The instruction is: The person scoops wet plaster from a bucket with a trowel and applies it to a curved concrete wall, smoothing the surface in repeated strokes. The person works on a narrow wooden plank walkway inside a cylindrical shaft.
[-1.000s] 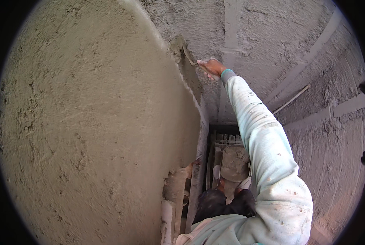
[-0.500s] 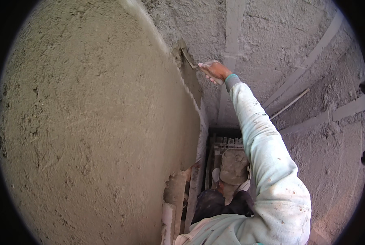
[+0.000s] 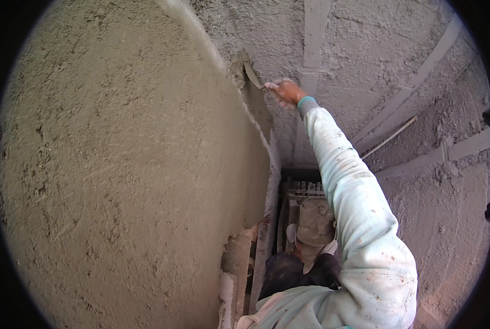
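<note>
Head view: right hand (image 3: 285, 92) grasps the trowel (image 3: 251, 75) by its handle end — likely to keep fingers clear of wet mortar (image 3: 260, 108) — its blade beside the left wall's (image 3: 146, 164) edge; left hand unseen.

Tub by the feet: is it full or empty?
Not empty: grey, wet-looking mortar spreads across the inside of the tub. How deep it goes, I cannot tell.

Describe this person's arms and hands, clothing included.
The right hand is gloveless. The long right sleeve is pale mint-white, wrinkled and flecked with dark and brownish spots; its grey cuff has teal showing at the wrist edge. The left hand is out of view.
</note>
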The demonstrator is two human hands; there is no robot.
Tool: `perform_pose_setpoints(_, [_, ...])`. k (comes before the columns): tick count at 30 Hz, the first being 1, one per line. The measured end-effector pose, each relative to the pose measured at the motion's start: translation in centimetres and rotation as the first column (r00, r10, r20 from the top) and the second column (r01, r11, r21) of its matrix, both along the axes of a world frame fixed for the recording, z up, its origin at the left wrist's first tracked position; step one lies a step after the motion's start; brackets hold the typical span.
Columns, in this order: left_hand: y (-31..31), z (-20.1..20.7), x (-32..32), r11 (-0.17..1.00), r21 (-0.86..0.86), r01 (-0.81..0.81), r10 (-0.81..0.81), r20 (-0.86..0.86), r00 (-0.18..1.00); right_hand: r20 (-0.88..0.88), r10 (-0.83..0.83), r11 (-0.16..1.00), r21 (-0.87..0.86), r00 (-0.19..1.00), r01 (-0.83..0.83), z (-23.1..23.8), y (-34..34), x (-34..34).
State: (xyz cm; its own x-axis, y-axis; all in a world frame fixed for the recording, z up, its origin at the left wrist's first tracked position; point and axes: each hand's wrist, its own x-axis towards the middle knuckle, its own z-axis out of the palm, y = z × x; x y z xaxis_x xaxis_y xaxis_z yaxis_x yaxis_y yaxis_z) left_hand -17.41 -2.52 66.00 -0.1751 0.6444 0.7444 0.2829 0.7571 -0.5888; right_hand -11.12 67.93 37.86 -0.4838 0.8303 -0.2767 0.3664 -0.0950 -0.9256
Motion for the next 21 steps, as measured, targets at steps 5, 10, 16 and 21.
perform_pose_setpoints(5, [0.1, -0.1, 0.1, 1.0, 0.024, 0.002, -0.003, 0.009, 1.0, -0.3, -0.342, 0.919, -0.306, 0.891, 0.249, -3.5, -2.8, -1.2])
perform_pose_setpoints(10, [0.3, 0.0, 0.0, 1.0, 0.006, 0.003, -0.003, -0.007, 1.0, -0.301, -0.236, 0.916, -0.387, 0.924, 0.108, -7.4, -0.6, -3.2])
perform_pose_setpoints(16, [-0.5, -0.2, 0.1, 0.999, 0.024, -0.033, 0.033, 0.005, 0.999, -0.213, -0.298, 0.897, -0.397, 0.93, 0.197, -9.1, 0.4, -3.5])
perform_pose_setpoints(21, [-0.8, -0.3, 0.4, 0.993, 0.014, -0.114, 0.114, 0.006, 0.993, -0.21, -0.191, 0.924, -0.367, 0.959, 0.104, -8.7, 0.4, -3.6])
